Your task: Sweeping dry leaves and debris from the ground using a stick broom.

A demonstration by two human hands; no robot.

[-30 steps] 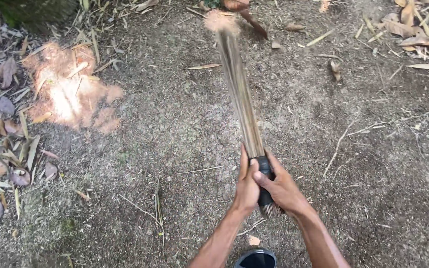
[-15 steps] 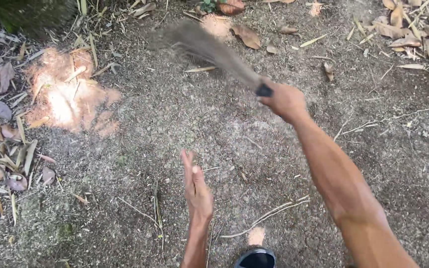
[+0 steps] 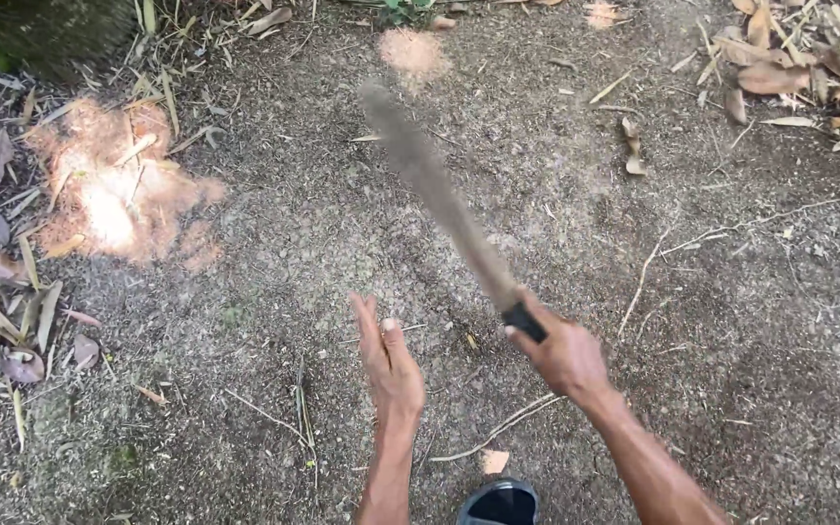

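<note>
Right hand (image 3: 564,355) is clenched around the black-wrapped grip (image 3: 523,322) of a stick broom (image 3: 435,190). The broom is a tight bundle of thin brown sticks; it runs from the fist up and to the left across the middle of the view, with its far tip near a small sunlit spot (image 3: 412,51) at the top. The bristle end is motion-blurred, so I cannot tell whether the tip touches the ground (image 3: 342,224) or hangs just above it.

Left hand (image 3: 388,362) holds nothing: palm flat, fingers straight and together, thumb up, edge-on to the camera. It sits just left of the right fist, apart from the broom and not touching it. Both forearms come in from the bottom edge.

Ground is bare packed dirt with fine grit. A big bright sun patch (image 3: 114,194) lies at left, well apart from the broom. Dry leaves (image 3: 12,292) and bamboo-like blades are piled along the left edge; more dry leaves (image 3: 789,68) sit in the top right corner. Two curled leaves (image 3: 631,146) lie right of the broom shaft. A long thin twig (image 3: 731,228) runs across the right side, and another twig (image 3: 498,428) lies between the two forearms. A dark rounded shoe toe (image 3: 503,501) shows at the bottom edge, between the arms. A mossy dark mass (image 3: 41,29) fills the top left corner.
</note>
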